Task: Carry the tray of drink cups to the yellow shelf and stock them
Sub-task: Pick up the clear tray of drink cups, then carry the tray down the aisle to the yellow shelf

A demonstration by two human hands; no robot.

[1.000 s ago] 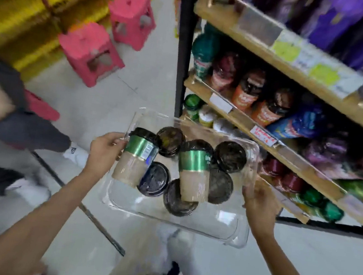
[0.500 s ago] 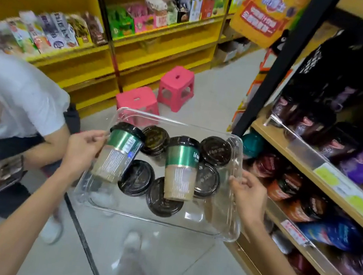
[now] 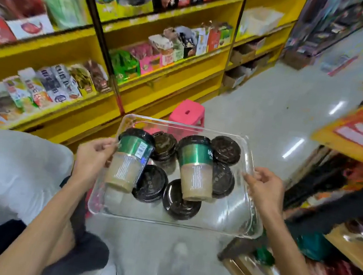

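Both hands, left hand (image 3: 95, 159) and right hand (image 3: 262, 189), clamp the clear tray's (image 3: 163, 217) thin, probably flexible rims; top-heavy drink cups (image 3: 194, 168) between the grips could slide

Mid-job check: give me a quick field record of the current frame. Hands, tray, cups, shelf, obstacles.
left hand: grips the tray's left edge
right hand: grips the tray's right edge
clear tray: held in the air between both hands, over the floor
drink cups: dark lids, most upright; two green-banded cups lie tipped over the others
yellow shelf: ahead and left, already holding snack packs
pink stool: on the floor beyond the tray, before the shelf
crouching person: low on the left, close to the left arm
stocking: not yet begun
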